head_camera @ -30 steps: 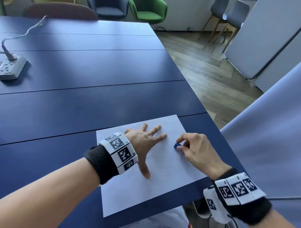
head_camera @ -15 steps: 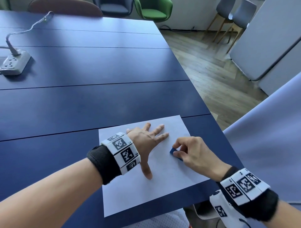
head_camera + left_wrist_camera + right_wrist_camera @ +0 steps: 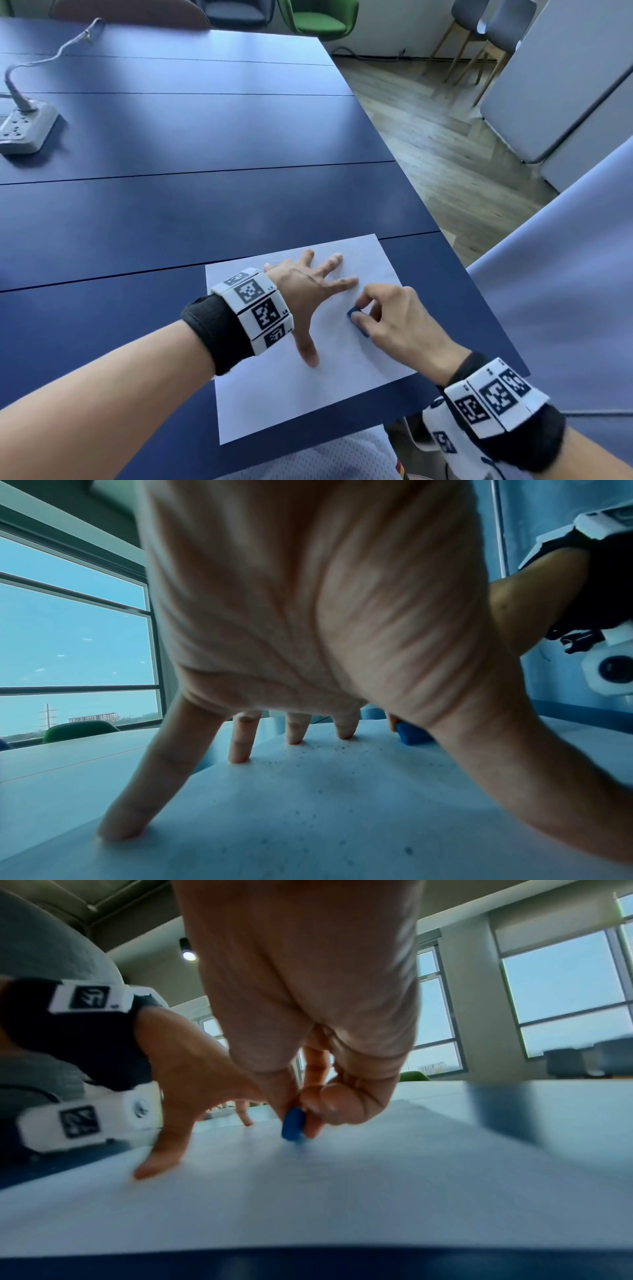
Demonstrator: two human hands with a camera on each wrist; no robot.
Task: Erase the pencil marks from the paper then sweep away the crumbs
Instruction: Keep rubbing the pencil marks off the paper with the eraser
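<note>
A white sheet of paper [image 3: 274,404] lies on the dark blue table [image 3: 191,212] near its front right corner. My left hand [image 3: 308,291] presses on the sheet with fingers spread straight, fingertips [image 3: 120,829] down on the paper [image 3: 308,818]. Just to its right, my right hand [image 3: 394,318] pinches a small blue eraser [image 3: 356,318] between thumb and fingers, its lower end touching the paper [image 3: 342,1191]. The eraser [image 3: 293,1127] shows clearly in the right wrist view, and the eraser [image 3: 413,735] peeks out behind my left thumb. Dark eraser crumbs [image 3: 308,750] are scattered under my left palm. Pencil marks are too faint to make out.
A grey power strip [image 3: 25,132] with its cable lies at the table's far left. The table's right edge [image 3: 455,260] runs close beside the paper, with wooden floor [image 3: 445,137] beyond. Chairs [image 3: 318,17] stand past the far end. A grey cushioned surface [image 3: 565,274] rises at right.
My right hand has slid the eraser a little toward me and leftward across the paper. The left hand stays planted with fingers spread. The head view has shifted slightly.
</note>
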